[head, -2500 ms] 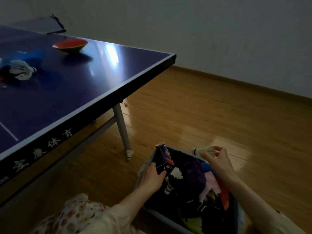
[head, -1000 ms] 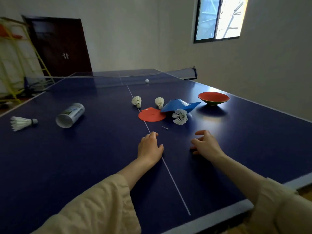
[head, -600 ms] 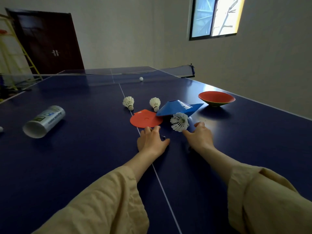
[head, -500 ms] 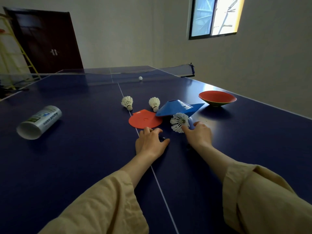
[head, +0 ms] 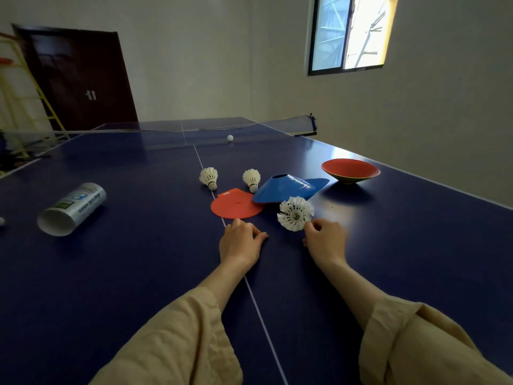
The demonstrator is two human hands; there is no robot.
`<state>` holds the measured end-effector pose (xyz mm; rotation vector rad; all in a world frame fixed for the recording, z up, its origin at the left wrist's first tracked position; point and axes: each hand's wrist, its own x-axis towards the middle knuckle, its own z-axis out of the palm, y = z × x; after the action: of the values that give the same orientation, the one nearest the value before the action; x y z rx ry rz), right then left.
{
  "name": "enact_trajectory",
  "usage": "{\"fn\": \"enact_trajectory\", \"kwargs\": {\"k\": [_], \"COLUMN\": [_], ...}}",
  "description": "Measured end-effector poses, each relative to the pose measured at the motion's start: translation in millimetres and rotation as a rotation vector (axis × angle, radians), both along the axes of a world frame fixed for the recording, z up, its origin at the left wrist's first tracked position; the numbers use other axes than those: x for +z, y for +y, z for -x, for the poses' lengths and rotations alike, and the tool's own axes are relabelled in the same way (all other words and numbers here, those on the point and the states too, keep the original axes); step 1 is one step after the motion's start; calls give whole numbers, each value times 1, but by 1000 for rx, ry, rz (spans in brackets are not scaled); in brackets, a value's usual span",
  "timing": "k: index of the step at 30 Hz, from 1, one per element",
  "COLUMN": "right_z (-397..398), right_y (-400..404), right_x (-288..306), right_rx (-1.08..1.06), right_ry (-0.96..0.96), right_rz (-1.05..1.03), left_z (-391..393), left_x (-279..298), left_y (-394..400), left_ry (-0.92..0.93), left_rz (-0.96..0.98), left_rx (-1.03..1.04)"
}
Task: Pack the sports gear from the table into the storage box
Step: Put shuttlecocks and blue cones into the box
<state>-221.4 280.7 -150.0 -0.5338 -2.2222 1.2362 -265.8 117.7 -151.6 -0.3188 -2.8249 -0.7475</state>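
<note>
Right hand (head: 325, 241) at the feather skirt of the nearest shuttlecock (head: 295, 213), fingertips pinching its edge; skirt faces the camera. Left hand (head: 240, 243) rests palm down on the table (head: 116, 273), fingers loosely curled, holding nothing, fingertips just short of a flat orange disc (head: 236, 205). Both forearms in loose beige sleeves.

Surface: dark blue table-tennis top, white centre line running under the left hand toward the net (head: 172, 129). On it, beyond the hands: blue cone marker (head: 288, 187) lying partly over the orange disc; 2 more shuttlecocks (head: 208, 177) (head: 251, 179) standing cork-down beside the centre line; red bowl-shaped cone (head: 350, 170) upturned to the right; white tube (head: 72, 208) on its side at left, open end toward the camera; small white ball (head: 229, 138) near the net.

Room: plain pale walls, dark wooden double door (head: 80, 79) far left, yellow frame (head: 25, 98) beside it, bright window (head: 351, 33) upper right. Storage box out of view.
</note>
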Motion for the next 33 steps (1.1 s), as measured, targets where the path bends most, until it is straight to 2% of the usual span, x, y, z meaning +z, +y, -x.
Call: {"fn": "enact_trajectory", "kwargs": {"k": [5, 19, 26, 30, 33], "right_z": [-45, -213, -344, -426, -482], "right_y": [-6, -11, 20, 52, 78], "right_x": [5, 17, 27, 23, 11], "right_rx": [32, 108, 102, -10, -116], "right_ry": [29, -14, 66, 91, 66], "right_rz": [6, 0, 76, -8, -1], "left_z": [-18, -142, -243, -309, -355], "left_x": [1, 9, 26, 23, 0], "left_y": [-4, -16, 39, 83, 112], "left_ry": [-13, -6, 58, 30, -44], "left_rz": [49, -189, -354, -422, -493], "left_rx": [-16, -149, -392, -550, -641]}}
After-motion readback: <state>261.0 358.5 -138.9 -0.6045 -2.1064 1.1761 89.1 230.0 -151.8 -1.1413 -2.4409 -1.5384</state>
